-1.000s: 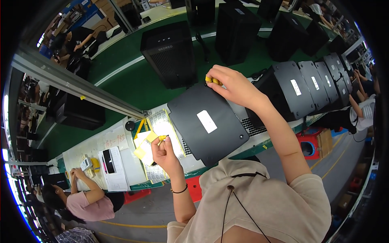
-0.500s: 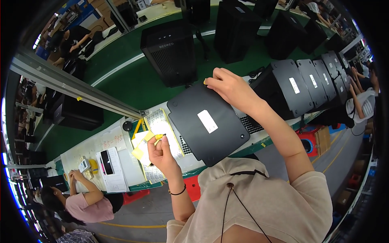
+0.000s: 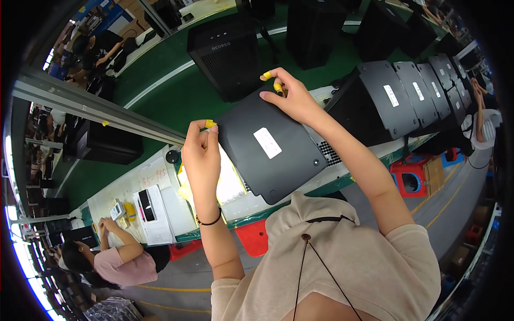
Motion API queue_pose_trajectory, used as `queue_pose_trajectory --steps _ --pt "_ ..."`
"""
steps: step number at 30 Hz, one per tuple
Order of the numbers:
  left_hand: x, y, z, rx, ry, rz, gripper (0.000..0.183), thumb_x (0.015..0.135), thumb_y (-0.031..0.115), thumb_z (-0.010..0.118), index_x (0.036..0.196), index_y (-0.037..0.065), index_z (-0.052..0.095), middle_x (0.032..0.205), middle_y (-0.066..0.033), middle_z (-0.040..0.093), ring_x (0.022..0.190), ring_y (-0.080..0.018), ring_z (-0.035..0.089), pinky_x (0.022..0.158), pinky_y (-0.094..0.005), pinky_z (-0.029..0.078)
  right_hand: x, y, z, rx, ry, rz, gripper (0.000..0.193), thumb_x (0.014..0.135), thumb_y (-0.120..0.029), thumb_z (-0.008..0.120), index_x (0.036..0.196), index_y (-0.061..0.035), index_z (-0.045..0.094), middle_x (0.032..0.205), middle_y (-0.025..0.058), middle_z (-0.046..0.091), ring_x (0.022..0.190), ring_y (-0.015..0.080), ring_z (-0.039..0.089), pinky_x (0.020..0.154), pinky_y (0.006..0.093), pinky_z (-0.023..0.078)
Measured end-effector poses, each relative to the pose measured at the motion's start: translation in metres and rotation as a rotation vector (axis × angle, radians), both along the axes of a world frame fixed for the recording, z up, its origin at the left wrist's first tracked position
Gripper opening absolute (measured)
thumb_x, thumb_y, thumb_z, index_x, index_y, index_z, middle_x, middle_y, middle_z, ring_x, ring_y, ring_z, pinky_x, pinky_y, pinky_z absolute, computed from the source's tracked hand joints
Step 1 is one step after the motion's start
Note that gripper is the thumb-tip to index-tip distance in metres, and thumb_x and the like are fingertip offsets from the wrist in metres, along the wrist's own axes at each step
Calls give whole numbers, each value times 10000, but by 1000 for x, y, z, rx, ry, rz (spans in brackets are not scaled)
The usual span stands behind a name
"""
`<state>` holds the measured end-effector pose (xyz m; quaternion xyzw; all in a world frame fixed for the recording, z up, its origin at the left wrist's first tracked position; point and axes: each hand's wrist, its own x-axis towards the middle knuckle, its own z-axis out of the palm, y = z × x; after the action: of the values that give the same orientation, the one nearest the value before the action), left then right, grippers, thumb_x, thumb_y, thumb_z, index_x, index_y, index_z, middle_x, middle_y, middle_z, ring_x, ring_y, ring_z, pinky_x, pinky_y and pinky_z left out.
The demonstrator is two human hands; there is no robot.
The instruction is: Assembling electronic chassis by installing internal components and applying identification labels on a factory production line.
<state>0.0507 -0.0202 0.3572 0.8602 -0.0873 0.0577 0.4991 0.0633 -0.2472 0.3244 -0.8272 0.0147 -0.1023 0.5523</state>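
On the table [image 3: 184, 220], right in front of the person, lies a dark grey panel [image 3: 289, 163], tilted across the view with its near corner toward the person's body. As for progress, a white label [image 3: 267, 143] is already on its face, and a dark round fitting [image 3: 316, 162] shows at the right-hand corner; the near corner bears only a faint round mark, so the piece looks part-finished (the far corners are too indistinct to judge, so what is left cannot be settled). The left hand [image 3: 201, 156] is at the far left corner, its thumb and forefinger nearly closed together, with a yellow wrap [image 3: 210, 123] on the forefinger; whether they pinch something small, I cannot tell. The right hand [image 3: 297, 100] is moderately open, thumb at the panel's far edge and wrapped fingers spread away from it, with nothing visible in its grasp.
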Motion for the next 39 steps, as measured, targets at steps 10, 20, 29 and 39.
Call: queue_pose_trajectory --steps 10,20,29,39 --pt "3 -5 2 112 -26 -34 125 893 87 584 945 -20 546 486 -47 393 457 -116 340 482 -292 282 -2 6 -11 167 -86 33 318 842 -103 665 1122 -66 519 765 -34 337 695 53 376 645 197 346" --pt "14 -9 -6 504 -401 19 75 847 125 645 843 50 649 507 -77 447 458 -205 412 502 -327 329 0 6 -14 150 -116 21 287 849 -117 663 1086 -59 511 786 -18 374 712 63 392 663 206 362" --pt "-4 -2 4 796 -603 -137 68 839 103 637 869 69 688 531 -78 536 487 -237 522 559 -339 426 -9 2 -2 41 -143 -16 287 854 -120 656 1088 -55 504 834 15 429 749 103 423 690 239 386" --pt "-70 22 -35 353 -543 91 215 766 -85 634 972 -30 602 827 -126 568 750 -245 562 679 -324 445 -107 -27 19 -210 -304 36 204 822 -9 635 999 -22 536 952 102 578 908 251 562 941 350 418"
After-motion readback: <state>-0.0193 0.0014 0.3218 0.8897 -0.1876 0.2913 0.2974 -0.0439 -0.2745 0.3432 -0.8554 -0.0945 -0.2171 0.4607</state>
